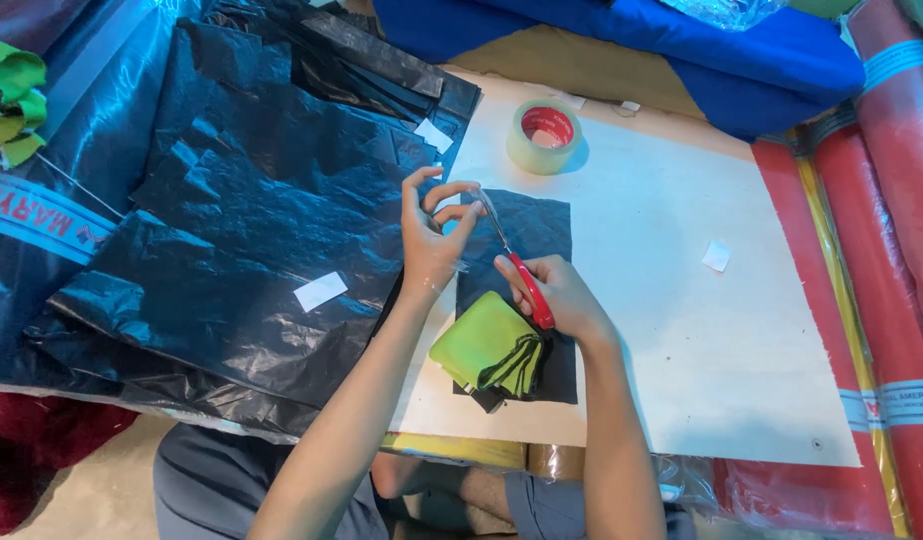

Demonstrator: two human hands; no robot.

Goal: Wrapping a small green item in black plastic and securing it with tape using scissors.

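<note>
Red-handled scissors (516,265) sat gripped in my right hand (561,295), light and rigid; left hand (428,235) fingers pinched something thin I couldn't make out, over the black sheet (536,225) mid-board (681,330).

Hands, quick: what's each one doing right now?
Left hand: fingers pinched on a strip of clear tape.
Right hand: closed on red-handled scissors, blades up by the tape.
</note>
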